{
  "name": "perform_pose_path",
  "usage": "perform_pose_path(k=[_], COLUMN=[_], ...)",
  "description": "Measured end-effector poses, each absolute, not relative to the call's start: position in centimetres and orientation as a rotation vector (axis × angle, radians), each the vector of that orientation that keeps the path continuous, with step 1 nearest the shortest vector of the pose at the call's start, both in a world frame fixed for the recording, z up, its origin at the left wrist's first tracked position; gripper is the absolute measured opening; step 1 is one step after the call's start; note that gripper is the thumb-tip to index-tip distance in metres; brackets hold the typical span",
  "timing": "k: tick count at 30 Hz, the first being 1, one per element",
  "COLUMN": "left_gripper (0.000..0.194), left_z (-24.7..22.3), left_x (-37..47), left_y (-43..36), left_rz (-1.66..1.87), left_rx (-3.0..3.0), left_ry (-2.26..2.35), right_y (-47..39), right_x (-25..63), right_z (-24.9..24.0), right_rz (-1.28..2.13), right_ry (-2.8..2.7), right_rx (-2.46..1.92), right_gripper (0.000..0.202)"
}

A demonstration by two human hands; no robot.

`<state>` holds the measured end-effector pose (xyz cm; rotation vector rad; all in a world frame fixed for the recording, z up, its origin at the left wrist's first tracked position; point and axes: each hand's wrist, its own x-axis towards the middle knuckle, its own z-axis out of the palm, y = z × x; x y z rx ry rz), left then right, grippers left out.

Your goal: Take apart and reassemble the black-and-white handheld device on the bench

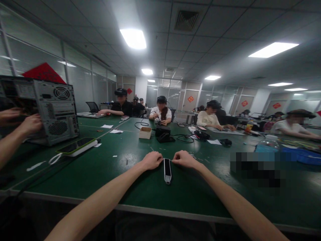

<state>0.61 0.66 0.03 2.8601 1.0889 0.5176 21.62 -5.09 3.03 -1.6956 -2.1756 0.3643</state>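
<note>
Slim white device [167,170] with long black top, tapered near end.

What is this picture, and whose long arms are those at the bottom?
There's no robot here! One camera sits on a person's head, looking forward and down, so those arms are that person's own. The left hand and right hand are on either side of the far end of a slim white-and-black object. I can't tell whether either grips it. It lies on a green table. Also there are a small tan box and, at the left, a computer case with another person's hands beside it.
</note>
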Motion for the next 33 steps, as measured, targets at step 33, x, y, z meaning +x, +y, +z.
perform_pose_path(k=[33], left_gripper=[0.024], left_z=[0.2], left_x=[0.5], left_y=[1.0], left_rz=[0.520], left_rx=[2.868], left_ry=[1.014], right_y=[-4.8], right_x=[22.4], right_z=[2.2], right_rz=[0.219], right_ry=[-2.360], right_rx=[-1.506], right_gripper=[0.022])
